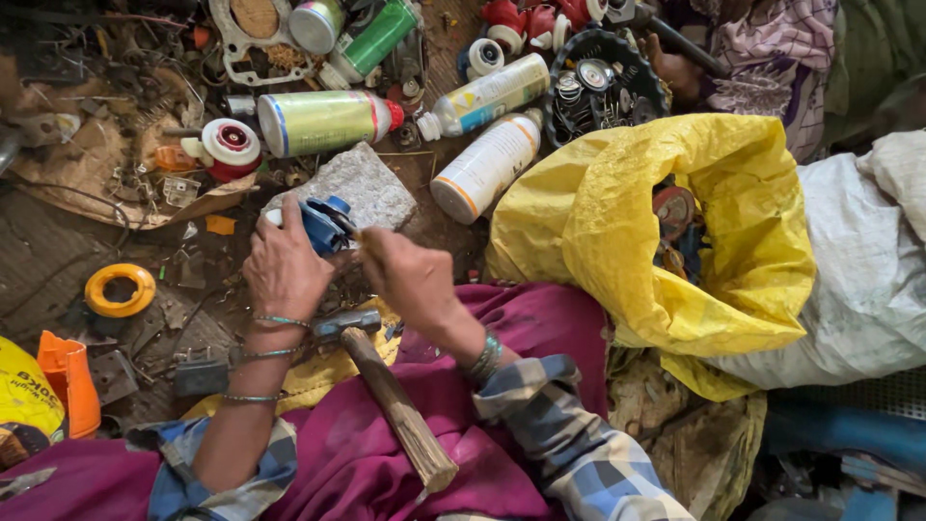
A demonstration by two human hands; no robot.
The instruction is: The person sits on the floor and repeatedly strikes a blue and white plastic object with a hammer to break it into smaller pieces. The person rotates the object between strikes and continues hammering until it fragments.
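Observation:
My left hand grips a small blue plastic part and presses it against a grey stone block. My right hand sits just to its right, fingers pinched on a thin tool whose tip touches the blue part; the tool itself is mostly hidden. A hammer with a wooden handle lies across my lap on magenta cloth, its metal head below my hands. Bangles circle both wrists.
Spray cans and white bottles lie beyond the stone among scrap parts. A yellow sack of parts stands open at the right, with a white sack behind it. Another person's hand rests at top right. A yellow tape ring lies left.

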